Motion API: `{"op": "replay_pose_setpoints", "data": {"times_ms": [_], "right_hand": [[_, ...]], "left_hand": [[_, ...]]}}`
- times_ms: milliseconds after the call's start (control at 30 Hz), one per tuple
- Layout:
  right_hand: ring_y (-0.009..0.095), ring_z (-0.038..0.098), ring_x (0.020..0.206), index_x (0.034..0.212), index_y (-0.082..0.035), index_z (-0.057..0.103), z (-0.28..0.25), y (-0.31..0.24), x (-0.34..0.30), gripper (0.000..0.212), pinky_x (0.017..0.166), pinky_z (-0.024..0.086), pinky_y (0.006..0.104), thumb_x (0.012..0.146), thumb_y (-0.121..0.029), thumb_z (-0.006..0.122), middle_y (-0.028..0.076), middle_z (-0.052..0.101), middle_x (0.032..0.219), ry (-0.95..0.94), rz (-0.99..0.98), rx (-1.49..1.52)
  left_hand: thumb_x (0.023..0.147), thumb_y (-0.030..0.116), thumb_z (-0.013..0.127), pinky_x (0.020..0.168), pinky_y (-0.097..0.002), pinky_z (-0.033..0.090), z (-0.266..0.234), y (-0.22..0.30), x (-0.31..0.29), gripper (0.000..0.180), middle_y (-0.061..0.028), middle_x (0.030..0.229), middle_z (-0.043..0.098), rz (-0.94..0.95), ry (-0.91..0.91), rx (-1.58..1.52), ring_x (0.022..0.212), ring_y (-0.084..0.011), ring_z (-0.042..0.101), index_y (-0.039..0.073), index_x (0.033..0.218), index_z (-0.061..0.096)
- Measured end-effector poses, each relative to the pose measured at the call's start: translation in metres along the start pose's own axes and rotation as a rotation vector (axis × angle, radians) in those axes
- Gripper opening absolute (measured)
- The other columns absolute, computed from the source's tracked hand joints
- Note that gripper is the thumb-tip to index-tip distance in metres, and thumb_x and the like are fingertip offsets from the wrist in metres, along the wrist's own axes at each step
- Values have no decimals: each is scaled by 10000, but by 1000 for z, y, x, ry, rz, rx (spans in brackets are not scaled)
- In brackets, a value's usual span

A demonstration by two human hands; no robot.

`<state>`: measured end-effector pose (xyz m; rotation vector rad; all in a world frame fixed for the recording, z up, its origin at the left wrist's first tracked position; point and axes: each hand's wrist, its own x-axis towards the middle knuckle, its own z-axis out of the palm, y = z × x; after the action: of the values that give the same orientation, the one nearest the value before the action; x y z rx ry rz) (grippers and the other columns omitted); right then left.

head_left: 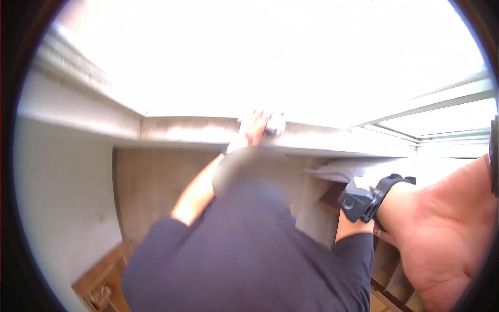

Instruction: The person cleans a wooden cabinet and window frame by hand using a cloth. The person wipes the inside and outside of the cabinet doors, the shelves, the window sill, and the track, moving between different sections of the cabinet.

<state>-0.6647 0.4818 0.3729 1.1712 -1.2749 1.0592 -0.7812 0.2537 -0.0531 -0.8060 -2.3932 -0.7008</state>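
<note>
My left hand [253, 127] reaches forward to the window sill [192, 129]. It is closed on a crumpled whitish-grey cloth [275, 124], pressed to the sill; motion blurs both. Close to the camera at the right, my right hand [447, 229] shows mostly its palm and heel. Its fingers run out of the picture, so what they touch is hidden. Around the right wrist sits a black strap with a small grey box camera [357, 200]. My dark shirt [244, 260] fills the lower middle, and a blurred patch covers the spot above it.
Bright light whites out the window [270, 57] beyond the sill. A window frame [436, 104] slants across the right side. On the left stands a white wall [67, 182]. Brown wooden furniture [101, 275] shows at the lower left, with dark-edged compartments [387, 265] at the lower right.
</note>
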Motion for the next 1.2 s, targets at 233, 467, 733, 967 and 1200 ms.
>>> {"op": "replay_pose_setpoints", "data": {"times_ms": [233, 467, 733, 967, 1200], "right_hand": [[497, 258, 1486, 1386, 143, 490, -43, 30, 30, 707, 1127, 234, 737, 991, -444, 511, 326, 452, 1482, 118, -39, -175], [495, 258, 1484, 1388, 142, 488, -86, -2, 20, 713, 1131, 227, 734, 994, -451, 507, 323, 451, 1485, 115, -99, -314], [492, 257, 1482, 1391, 140, 485, -80, 4, 3, 719, 1136, 219, 730, 996, -460, 503, 321, 450, 1487, 79, -90, -321], [489, 256, 1481, 1394, 139, 483, -70, 3, -25, 725, 1140, 212, 727, 998, -468, 500, 318, 449, 1489, 99, -61, -277], [486, 256, 1479, 1397, 138, 481, -62, -8, -32, 731, 1144, 206, 724, 1000, -476, 496, 316, 448, 1492, 141, -40, -249]], "left_hand": [[774, 13, 628, 883, -460, 477, -12, 16, 17, 533, -135, 1191, 588, -95, -84, 15, 1045, -340, 575, 127, 1293, 591], [772, 43, 657, 917, -469, 466, 9, 16, 10, 500, -152, 1237, 573, -79, -68, -31, 1114, -361, 561, 128, 1262, 610], [710, 1, 706, 925, -469, 461, -3, 24, 10, 552, -145, 1217, 552, -93, -57, -48, 1102, -365, 549, 117, 1240, 605], [754, -3, 657, 940, -462, 461, -3, 19, 9, 535, -123, 1232, 557, -112, -33, -88, 1129, -353, 545, 132, 1269, 607], [757, -26, 652, 942, -463, 467, 0, 22, 8, 538, -134, 1242, 552, -91, -32, -89, 1114, -360, 545, 126, 1270, 599]]}}
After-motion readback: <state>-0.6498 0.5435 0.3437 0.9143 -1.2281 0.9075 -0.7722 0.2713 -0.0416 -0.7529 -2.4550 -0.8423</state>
